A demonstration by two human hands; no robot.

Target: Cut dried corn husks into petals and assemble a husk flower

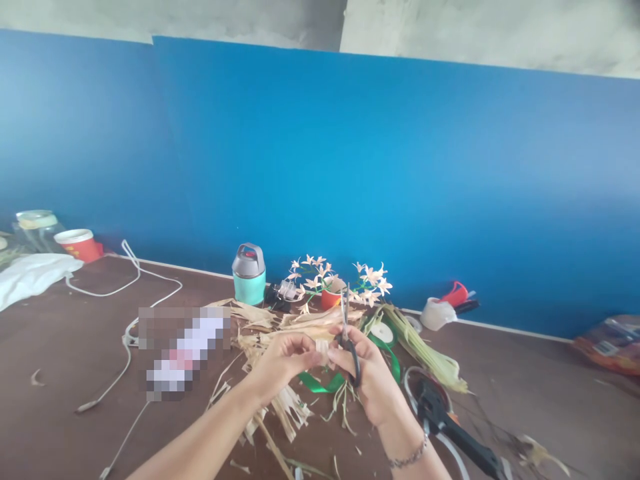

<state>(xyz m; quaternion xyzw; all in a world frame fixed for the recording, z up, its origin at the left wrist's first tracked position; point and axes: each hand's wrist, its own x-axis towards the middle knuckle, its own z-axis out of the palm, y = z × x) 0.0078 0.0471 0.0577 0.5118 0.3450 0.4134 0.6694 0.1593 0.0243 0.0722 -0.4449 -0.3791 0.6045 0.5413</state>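
Between my two hands is a small pale piece of dried husk (323,349). The fingers of my left hand (287,360) pinch its left side. My right hand (367,367) touches its right side with the fingertips while also holding black-handled scissors (356,363), whose blades point up and away. Dried husk strips (287,407) lie beneath and around both hands. A green ribbon (320,383) curls below the fingers and runs to a white-centred spool (382,333) beyond my right hand. Greener husks (425,350) lie to the right.
Pale artificial flowers (373,277) stand at the back beside a turquoise jar (249,283) with a grey lid. A black-handled tool (450,427) lies at right. White cables (125,373) and a power strip, blurred out, are at left. A blue partition (320,167) closes off the back.
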